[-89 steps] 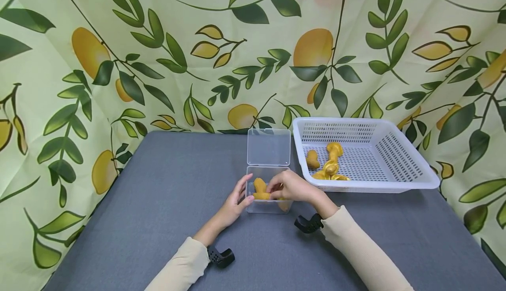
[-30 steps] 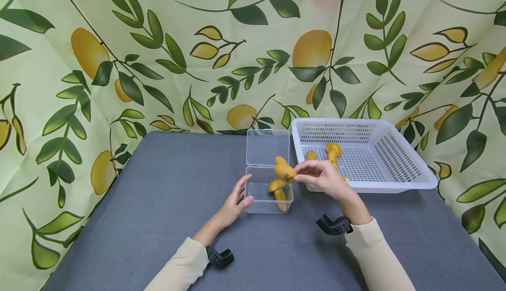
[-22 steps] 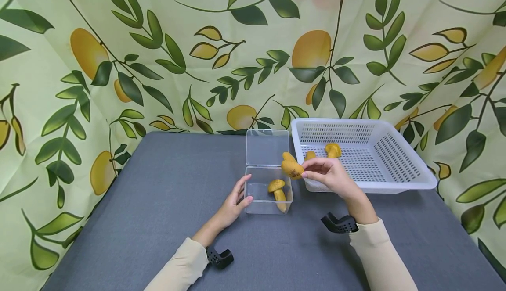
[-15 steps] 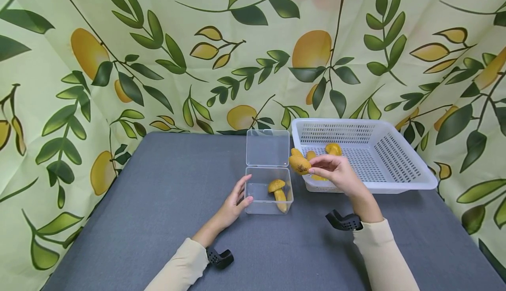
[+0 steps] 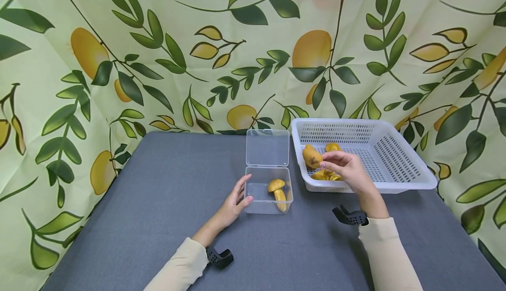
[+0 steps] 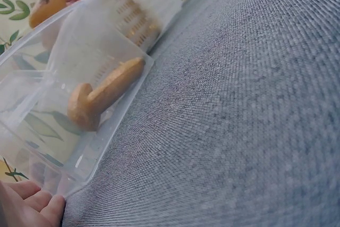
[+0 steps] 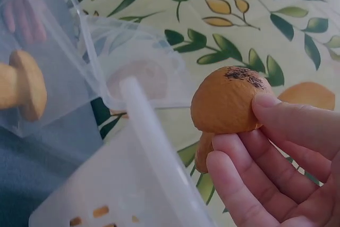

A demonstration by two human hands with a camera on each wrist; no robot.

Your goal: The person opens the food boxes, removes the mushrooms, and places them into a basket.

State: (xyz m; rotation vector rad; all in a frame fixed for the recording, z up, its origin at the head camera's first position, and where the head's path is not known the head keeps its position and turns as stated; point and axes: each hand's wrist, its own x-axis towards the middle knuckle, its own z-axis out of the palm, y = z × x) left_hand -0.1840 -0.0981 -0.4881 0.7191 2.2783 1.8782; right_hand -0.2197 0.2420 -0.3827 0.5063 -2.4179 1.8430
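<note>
My right hand (image 5: 348, 168) pinches a yellow-brown mushroom (image 5: 312, 157) between thumb and fingers, above the left end of the white basket (image 5: 411, 185). In the right wrist view, this mushroom (image 7: 226, 102) has a dark patch on its cap, and its stem points down. One mushroom (image 5: 278, 192) lies in the clear plastic box (image 5: 257, 207), whose lid (image 5: 268, 147) stands open at the back. My left hand (image 5: 235, 205) rests against the box's left side, fingers fairly straight, thumb at the near corner. Beneath the right hand, the basket holds more yellow mushrooms (image 5: 324, 175), partly hidden.
The basket stands just right of the box, with perforated walls and a raised rim. A grey-blue cloth (image 5: 178, 172) covers the table. Behind it hangs a curtain (image 5: 158, 84) printed with leaves and fruit. Black wrist mounts (image 5: 349, 216) sit on both forearms.
My right hand has lifted the mushroom out of the box and carried it rightward over the basket. One mushroom stays in the box. My left hand has kept its place.
</note>
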